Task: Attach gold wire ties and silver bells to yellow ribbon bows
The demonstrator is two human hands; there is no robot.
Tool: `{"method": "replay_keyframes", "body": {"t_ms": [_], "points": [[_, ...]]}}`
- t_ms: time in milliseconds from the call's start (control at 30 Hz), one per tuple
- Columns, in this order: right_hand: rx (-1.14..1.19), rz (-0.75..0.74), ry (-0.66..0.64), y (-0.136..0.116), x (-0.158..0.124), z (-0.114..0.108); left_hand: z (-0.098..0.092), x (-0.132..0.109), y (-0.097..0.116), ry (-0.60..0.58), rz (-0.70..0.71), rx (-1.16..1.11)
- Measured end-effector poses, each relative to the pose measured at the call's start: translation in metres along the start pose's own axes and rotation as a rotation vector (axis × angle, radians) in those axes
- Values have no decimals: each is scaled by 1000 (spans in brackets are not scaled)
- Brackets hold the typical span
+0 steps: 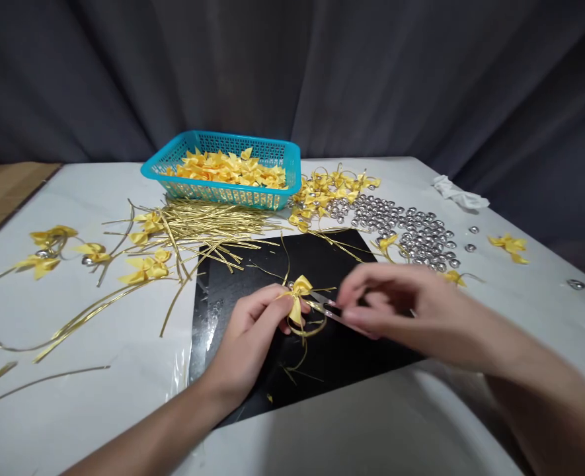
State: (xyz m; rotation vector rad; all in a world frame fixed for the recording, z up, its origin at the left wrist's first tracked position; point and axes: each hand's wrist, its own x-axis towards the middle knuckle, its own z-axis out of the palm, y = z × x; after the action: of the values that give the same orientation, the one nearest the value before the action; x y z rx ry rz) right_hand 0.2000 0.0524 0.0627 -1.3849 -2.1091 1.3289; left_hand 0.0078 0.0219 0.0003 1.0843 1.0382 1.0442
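Observation:
Over the black board (pixel 252 370), my left hand (pixel 257 324) pinches a yellow ribbon bow (pixel 301 297) between thumb and fingers. A gold twist tie (pixel 314 329) curls in a loop below the bow, and a small silver bead (pixel 290 285) shows at its left side. My right hand (pixel 391 304), slightly blurred, grips a small pair of scissors (pixel 329 309). Their slim blades are parted and point left at the bow, close to the gold strand. The handle is partly hidden by my fingers.
A blue basket (pixel 223 196) of yellow bows stands at the back. Gold ties (pixel 207 221) lie in front of it, with silver bells or beads (pixel 416 231) to the right. Finished-looking bows (pixel 342 182) sit beside the basket. A crumpled white tissue (pixel 461 193) lies far right.

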Motion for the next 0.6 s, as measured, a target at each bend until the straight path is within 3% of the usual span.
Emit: {"method": "replay_keyframes", "body": {"t_ms": [100, 200, 300, 400, 600], "points": [[178, 169, -152, -1, 12, 37, 2, -2, 1, 14, 101, 93], [388, 241, -268, 5, 14, 52, 3, -3, 1, 28, 134, 202], [455, 274, -348, 8, 15, 48, 2, -4, -1, 89, 128, 224], [396, 327, -309, 7, 17, 33, 2, -2, -2, 173, 84, 181], [245, 255, -320, 2, 8, 5, 2, 1, -1, 179, 3, 92]]}}
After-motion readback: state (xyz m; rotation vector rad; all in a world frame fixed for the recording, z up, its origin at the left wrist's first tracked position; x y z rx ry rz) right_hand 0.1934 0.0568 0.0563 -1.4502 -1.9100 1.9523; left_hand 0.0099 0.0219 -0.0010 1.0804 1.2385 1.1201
